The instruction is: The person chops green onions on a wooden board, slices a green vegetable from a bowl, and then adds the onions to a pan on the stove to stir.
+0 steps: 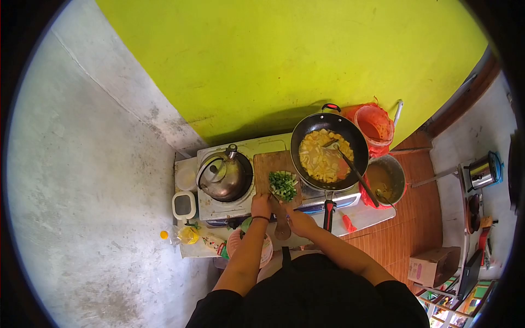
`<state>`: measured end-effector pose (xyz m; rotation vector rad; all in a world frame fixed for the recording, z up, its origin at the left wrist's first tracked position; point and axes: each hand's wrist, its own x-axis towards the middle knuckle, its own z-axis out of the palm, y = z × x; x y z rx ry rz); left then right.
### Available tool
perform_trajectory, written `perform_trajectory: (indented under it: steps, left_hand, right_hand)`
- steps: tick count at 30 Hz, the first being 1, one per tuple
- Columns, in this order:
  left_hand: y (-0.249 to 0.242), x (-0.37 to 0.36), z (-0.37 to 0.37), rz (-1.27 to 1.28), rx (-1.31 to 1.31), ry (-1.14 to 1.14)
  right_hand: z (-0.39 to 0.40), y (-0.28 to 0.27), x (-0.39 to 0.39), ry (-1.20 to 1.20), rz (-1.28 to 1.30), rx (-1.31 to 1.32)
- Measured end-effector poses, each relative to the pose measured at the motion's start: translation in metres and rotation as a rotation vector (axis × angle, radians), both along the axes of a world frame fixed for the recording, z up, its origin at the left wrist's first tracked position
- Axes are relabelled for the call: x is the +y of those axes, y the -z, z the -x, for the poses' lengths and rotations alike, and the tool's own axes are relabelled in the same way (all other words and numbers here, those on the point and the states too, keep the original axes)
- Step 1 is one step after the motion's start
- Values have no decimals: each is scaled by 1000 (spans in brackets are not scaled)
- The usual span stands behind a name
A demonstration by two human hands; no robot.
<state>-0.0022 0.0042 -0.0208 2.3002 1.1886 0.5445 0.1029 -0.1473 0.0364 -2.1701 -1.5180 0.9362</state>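
Note:
Chopped green leaves lie in a heap on a wooden cutting board, which rests on the stove between a kettle and a wok. At the board's lower left edge is my left hand, its fingers closed; what they hold is too small to make out. My right hand is closed beside the board's handle, on its right. A dark, thin shape like a blade shows between the hands, near the leaves. The black wok holds yellow pieces in broth and a ladle.
A metal kettle stands on the left burner. Right of the wok are a red bucket and a pot of brown liquid. A pink basket, a yellow packet and a white-lidded container sit at the front left.

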Motion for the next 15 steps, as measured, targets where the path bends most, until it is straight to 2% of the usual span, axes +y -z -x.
perform_trajectory:
  steps: [5, 15]
  left_hand:
    - [-15, -4, -6, -21, 4, -24]
    - [-11, -6, -7, -35, 10, -21]
  right_hand:
    - [1, -23, 1, 7, 88, -49]
    - [4, -19, 13, -36, 167, -78]
